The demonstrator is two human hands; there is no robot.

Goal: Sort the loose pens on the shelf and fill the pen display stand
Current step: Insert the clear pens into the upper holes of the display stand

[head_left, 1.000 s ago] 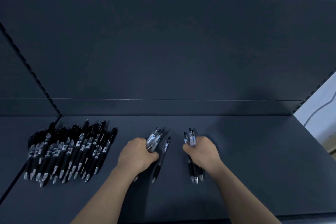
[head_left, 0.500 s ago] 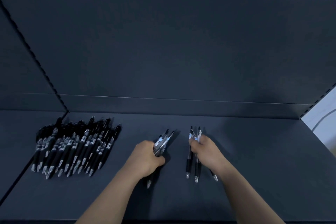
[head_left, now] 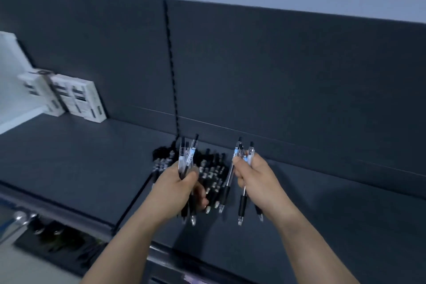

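Over dark shelving (head_left: 334, 203) and its pen pile (head_left: 213, 175), our left hand (head_left: 175, 189) clenches one pen bundle (head_left: 185, 159), our right hand (head_left: 258, 180) a second bundle (head_left: 237, 150).

hands (head_left: 175, 189): 2 | pens (head_left: 228, 180) in right hand (head_left: 255, 182): 3 | pen heap (head_left: 213, 172): 1

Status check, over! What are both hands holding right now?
Left hand grips a bunch of pens. Right hand grips a few pens. Pen pile on shelf behind them.
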